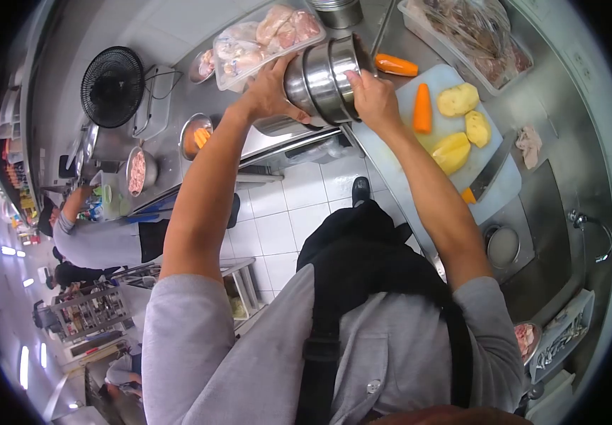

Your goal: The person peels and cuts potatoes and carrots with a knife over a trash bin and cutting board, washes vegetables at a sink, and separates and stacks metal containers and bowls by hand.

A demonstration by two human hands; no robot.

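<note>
Several nested steel bowls (322, 79) are tipped on their side between my two hands, above the counter edge. My left hand (270, 92) has its fingers around the left end of the stack. On the right side, my right hand (375, 100) grips the rim, thumb on the metal. Just right of the bowls is a pale cutting board (494, 173) with a peeled carrot (422, 108), peeled potatoes (457, 100) and a large knife (491, 170). Another carrot (396, 65) lies behind the board.
Plastic tubs of raw meat (278, 39) and bagged meat (476, 35) stand at the back. A bowl of cut carrot (194, 137), a bowl of minced meat (138, 172) and a black fan (112, 86) are left. A co-worker (100, 237) stands at far left. A sink (557, 248) is right.
</note>
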